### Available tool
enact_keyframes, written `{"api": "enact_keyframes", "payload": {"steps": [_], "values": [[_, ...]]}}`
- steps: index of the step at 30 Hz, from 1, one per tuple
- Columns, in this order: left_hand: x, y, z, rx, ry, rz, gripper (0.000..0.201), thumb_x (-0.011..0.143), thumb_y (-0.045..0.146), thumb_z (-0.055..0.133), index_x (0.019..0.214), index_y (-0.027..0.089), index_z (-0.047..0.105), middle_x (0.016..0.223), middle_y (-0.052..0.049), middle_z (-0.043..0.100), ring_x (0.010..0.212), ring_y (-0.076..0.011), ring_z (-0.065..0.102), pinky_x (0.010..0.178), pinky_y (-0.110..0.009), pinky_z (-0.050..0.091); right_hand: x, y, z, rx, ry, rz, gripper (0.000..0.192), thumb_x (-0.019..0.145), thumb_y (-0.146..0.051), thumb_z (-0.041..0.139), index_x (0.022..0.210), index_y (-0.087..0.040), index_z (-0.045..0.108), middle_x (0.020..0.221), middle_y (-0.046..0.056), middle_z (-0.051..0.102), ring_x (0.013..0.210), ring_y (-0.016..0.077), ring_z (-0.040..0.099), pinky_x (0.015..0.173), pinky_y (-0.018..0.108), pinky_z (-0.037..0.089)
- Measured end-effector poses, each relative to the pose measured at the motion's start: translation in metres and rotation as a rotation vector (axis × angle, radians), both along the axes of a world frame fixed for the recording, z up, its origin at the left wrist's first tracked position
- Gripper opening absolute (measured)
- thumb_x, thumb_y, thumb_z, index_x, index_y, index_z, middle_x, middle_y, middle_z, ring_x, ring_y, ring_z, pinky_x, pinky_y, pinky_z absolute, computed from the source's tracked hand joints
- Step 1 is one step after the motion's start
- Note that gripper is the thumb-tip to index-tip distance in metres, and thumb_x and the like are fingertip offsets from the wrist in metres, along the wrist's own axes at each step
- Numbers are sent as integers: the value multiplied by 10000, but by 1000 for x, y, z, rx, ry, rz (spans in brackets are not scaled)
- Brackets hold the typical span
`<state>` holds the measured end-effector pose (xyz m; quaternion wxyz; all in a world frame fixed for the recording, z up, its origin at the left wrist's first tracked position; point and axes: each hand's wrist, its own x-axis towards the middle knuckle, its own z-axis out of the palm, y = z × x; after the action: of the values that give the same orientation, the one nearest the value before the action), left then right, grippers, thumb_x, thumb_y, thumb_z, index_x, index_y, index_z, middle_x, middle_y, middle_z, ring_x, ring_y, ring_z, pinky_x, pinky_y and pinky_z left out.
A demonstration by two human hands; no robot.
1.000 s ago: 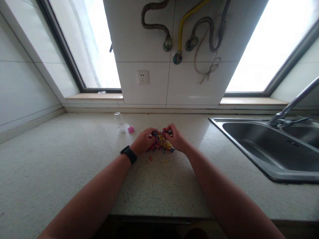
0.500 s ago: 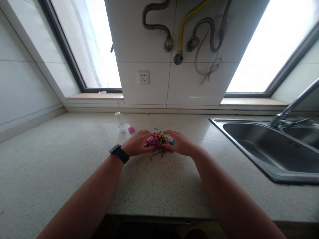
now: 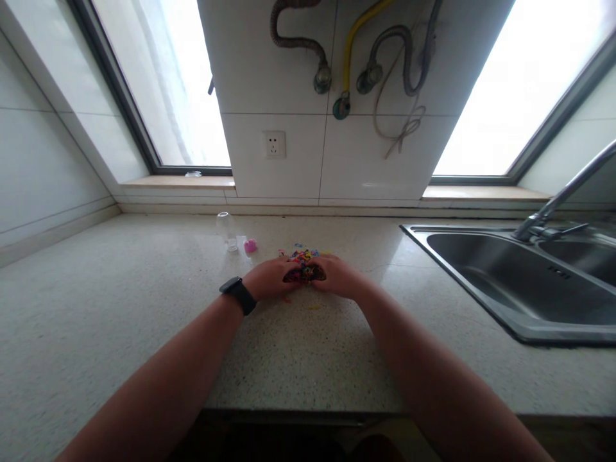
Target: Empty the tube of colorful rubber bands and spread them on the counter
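Fingers of the left hand (image 3: 269, 281) and right hand (image 3: 337, 277) curl together, cupping a pile of small colourful pieces (image 3: 303, 273) on the counter (image 3: 120, 308). They look light, loose, easily scattered; scooping from 3 and 9 o'clock seems best.

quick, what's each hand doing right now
left hand: cupped against the pile of small colourful pieces, pressing it from the left.
right hand: cupped against the same pile from the right.
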<state>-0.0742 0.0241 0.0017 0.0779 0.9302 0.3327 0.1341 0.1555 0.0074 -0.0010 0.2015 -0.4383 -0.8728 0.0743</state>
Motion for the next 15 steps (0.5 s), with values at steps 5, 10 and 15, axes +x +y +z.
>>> {"api": "enact_keyframes", "payload": {"steps": [5,10,15], "values": [[5,7,-6,61,-180,0,283,880,258,563,1145,177,620,1058,-69,641,970,-214,589,857,-327,449,-5,3,-2,26,139,-79,328,729,-190,613,1053,-142,632,981,76,667,895,196,597,781,278,415],[6,11,-7,26,-384,100,241,880,185,543,1111,158,606,967,-48,656,849,-172,603,762,-282,469,-7,7,-3,87,351,-109,326,778,-160,556,1098,-157,615,987,48,671,893,168,610,786,260,431],[5,13,-9,77,-504,103,266,914,142,488,1155,160,600,1064,-47,654,969,-163,603,854,-279,463,-9,10,-4,61,465,-124,466,784,-82,475,1218,-184,614,1165,42,656,1073,178,605,938,287,443]]}}
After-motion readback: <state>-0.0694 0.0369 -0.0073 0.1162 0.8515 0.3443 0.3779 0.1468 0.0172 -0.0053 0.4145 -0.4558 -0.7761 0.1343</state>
